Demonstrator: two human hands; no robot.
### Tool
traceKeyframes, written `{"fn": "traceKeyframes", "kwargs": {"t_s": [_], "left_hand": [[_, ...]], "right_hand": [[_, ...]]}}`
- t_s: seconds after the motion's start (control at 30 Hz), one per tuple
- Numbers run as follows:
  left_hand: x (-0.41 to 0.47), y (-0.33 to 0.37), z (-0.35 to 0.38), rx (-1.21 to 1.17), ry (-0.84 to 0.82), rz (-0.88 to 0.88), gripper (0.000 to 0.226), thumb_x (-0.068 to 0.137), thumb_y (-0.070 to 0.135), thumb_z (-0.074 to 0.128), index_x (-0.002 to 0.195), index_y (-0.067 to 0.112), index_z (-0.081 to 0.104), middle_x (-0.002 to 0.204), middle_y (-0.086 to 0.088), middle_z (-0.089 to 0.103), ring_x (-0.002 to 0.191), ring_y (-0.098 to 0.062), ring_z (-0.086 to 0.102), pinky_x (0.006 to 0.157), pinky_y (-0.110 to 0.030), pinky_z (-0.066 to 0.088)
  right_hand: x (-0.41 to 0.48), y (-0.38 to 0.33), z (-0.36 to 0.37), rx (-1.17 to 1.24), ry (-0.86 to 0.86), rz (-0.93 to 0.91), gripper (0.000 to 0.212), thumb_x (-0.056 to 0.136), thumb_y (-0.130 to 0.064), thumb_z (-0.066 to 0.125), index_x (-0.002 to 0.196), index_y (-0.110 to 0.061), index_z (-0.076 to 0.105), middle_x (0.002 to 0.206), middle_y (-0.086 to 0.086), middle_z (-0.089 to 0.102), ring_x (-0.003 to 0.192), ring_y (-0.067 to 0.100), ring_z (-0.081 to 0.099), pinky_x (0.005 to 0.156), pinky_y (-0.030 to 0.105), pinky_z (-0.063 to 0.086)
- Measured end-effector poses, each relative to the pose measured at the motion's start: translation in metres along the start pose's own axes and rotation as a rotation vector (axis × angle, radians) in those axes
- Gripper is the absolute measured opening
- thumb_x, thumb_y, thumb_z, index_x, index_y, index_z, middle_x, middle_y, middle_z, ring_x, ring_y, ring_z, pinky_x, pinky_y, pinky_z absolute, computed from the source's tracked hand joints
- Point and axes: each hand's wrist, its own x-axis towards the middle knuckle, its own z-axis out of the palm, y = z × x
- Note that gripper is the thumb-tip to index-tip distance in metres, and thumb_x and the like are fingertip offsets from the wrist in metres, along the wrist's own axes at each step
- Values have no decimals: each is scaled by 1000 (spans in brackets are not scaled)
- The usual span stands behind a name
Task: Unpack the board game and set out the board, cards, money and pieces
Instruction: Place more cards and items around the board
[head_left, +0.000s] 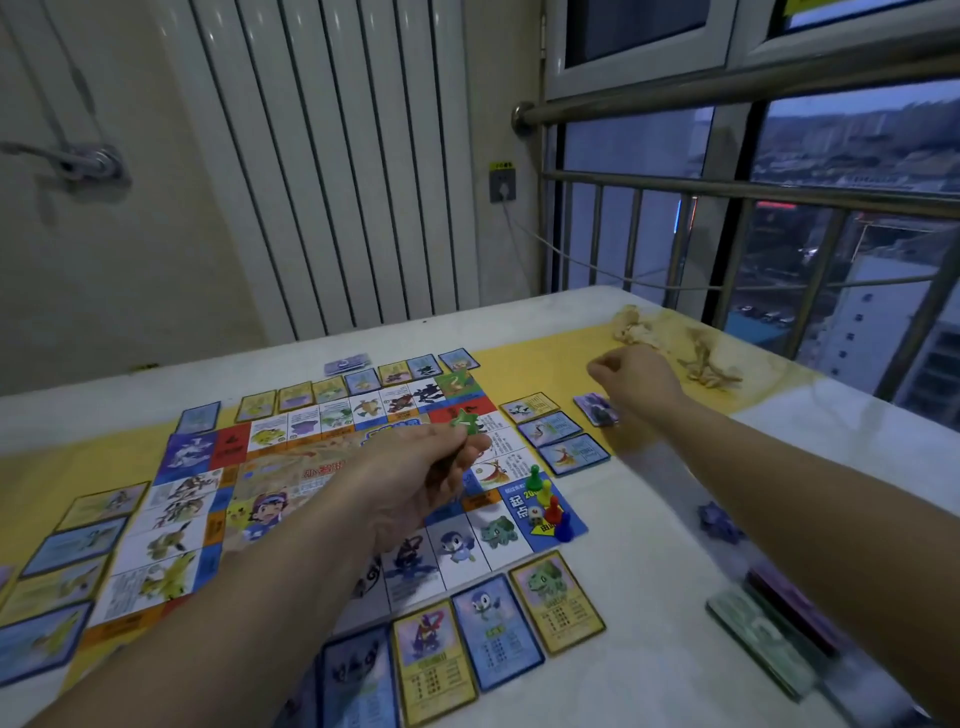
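The game board (291, 467) lies flat on the table, ringed by property cards such as the yellow-framed card (556, 603) at the near edge. Four pawns, green, yellow, red and blue (548, 501), stand on the board's blue corner square with a small die beside them. My left hand (415, 478) hovers over the board's middle and pinches a small green piece (462, 418). My right hand (634, 382) reaches past the board's right side, fingers curled, just above a small card stack (597, 408); whether it holds anything is hidden.
Stacks of paper money (769, 639) lie at the near right beside a dark box. A crumpled purple wrapper (719, 519) sits on the white tabletop. A beige cloth heap (675, 343) lies at the far right. A radiator and a railed window stand behind the table.
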Motion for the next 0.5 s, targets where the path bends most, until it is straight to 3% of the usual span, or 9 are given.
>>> {"fn": "traceKeyframes", "kwargs": {"t_s": [0.1,0.23,0.4,0.5], "left_hand": [[-4,0,-5,103,29,32,19,95,15,54,83,1,61,51,2,57,45,-6,48,48,-17,46],[-20,4,-18,195,73,121,25,95,17,53,73,8,45,54,0,36,45,-10,30,43,-21,31],[-48,12,-66,242,138,211,14,95,15,50,82,11,48,51,5,35,42,-8,26,45,-23,19],[-57,18,-92,167,197,207,16,97,14,47,83,10,51,49,5,35,40,-7,25,41,-21,19]], "right_hand": [[-29,-48,-13,279,-134,-147,30,96,-32,51,106,-11,70,102,1,69,87,14,59,77,29,44],[-83,-114,-12,440,-570,-237,31,87,-42,62,99,-15,71,88,-3,70,70,7,57,67,23,46],[-116,-166,20,487,-562,-377,7,86,-26,68,83,-20,71,77,-4,69,67,6,61,59,14,49],[-120,-192,44,545,-556,-382,13,88,-21,66,75,-21,67,73,-2,66,64,8,56,53,13,44]]}}
